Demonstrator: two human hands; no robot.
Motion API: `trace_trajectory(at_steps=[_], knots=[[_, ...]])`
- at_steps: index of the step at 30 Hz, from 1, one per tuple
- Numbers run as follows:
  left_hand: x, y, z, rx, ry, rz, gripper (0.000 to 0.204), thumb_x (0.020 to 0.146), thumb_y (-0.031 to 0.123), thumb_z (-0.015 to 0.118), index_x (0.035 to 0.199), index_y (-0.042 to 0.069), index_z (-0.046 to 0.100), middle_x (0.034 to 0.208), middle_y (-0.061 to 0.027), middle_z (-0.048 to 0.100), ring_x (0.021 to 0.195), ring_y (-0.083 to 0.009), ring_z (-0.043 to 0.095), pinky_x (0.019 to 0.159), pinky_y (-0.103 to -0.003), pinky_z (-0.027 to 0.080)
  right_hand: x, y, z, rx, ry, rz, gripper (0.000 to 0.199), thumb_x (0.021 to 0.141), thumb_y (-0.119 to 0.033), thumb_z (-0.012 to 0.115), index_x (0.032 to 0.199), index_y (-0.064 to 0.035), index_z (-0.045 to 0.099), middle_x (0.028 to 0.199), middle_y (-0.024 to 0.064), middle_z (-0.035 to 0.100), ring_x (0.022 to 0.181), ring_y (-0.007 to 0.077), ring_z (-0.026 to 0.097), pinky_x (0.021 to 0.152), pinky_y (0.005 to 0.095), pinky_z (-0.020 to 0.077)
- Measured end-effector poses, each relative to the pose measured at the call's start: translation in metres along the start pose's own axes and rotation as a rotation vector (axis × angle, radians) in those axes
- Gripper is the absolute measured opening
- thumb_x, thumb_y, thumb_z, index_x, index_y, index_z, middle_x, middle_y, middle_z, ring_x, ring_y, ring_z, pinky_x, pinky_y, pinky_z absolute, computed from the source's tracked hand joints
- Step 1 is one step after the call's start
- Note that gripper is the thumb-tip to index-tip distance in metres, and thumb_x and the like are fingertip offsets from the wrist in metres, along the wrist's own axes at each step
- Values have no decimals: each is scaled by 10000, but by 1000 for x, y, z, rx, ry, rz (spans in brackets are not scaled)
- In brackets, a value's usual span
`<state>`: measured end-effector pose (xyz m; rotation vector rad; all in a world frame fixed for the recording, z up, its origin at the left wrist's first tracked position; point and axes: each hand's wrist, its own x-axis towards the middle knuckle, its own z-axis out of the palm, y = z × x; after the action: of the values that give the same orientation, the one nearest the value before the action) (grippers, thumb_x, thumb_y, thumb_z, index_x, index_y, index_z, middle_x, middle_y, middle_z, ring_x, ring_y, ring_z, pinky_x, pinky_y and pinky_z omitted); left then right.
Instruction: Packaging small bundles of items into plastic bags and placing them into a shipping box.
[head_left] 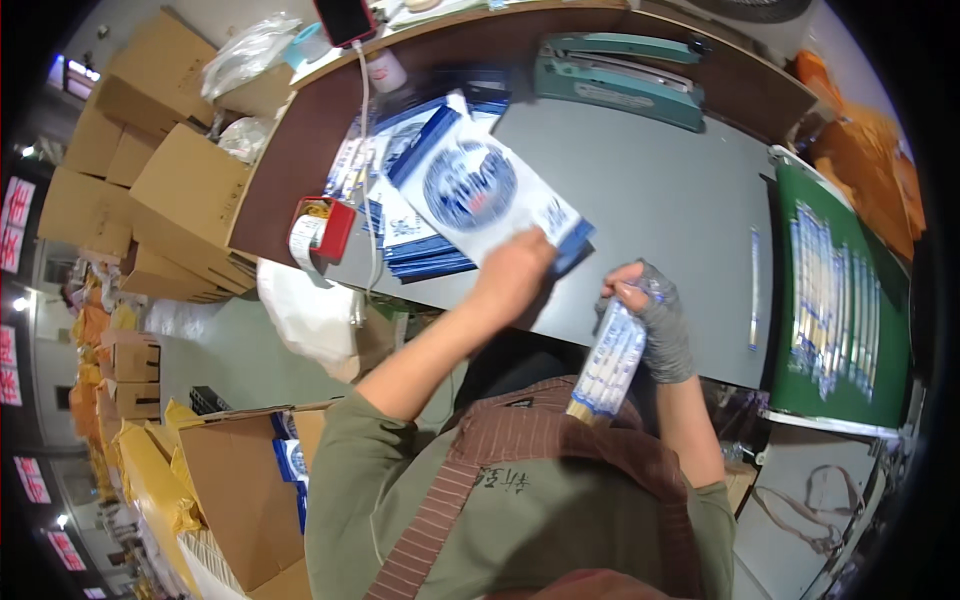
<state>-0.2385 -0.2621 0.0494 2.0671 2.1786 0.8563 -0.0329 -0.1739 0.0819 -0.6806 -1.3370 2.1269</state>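
Left hand (515,268), bare, reaches forward and pinches the lower corner of a white and blue printed pouch (480,190), fingers closed on its edge; the pouch is lifted and tilted above a stack of same-type pouches (405,225) lying on the grey table (660,200). Right hand (645,305), in a grey fingerless glove, is closed around a bundle of wrapped chopsticks (608,360), blue-white sleeves, wooden ends poking out at the bottom, held just over the near table edge in front of the person's chest. The two hands are apart, the pouch to the left, the bundle to the right. On the table's far side sits a teal heat sealer (620,75). To the right, a green tray (800,330) holds a row of more wrapped chopsticks (830,295). At the table's left edge, a red tape dispenser (325,225) with a white roll. Cardboard boxes (150,160) stacked off to the left, and an open box (235,490) with blue pouches inside sits low at the person's left. A phone (345,18) lies on the brown ledge, cable trailing down.
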Motion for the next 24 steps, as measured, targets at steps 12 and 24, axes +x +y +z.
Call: trace_trajectory(at_steps=[12,24], knots=[[-5,25,32,-746,113,-456,244,812,-22,632,1056,-6,642,844,-100,621,758,-179,599,694,-276,467,29,63,-6,-449,-33,-62,360,795,-245,714,1056,-32,587,950,89,627,848,163,585,763,307,495],[-67,84,-13,-851,-366,215,196,848,36,637,1043,17,629,916,-116,627,856,-286,625,732,-359,498,-123,81,-37,-495,-82,129,530,759,-465,737,1065,-49,617,952,79,654,826,175,637,738,341,511]])
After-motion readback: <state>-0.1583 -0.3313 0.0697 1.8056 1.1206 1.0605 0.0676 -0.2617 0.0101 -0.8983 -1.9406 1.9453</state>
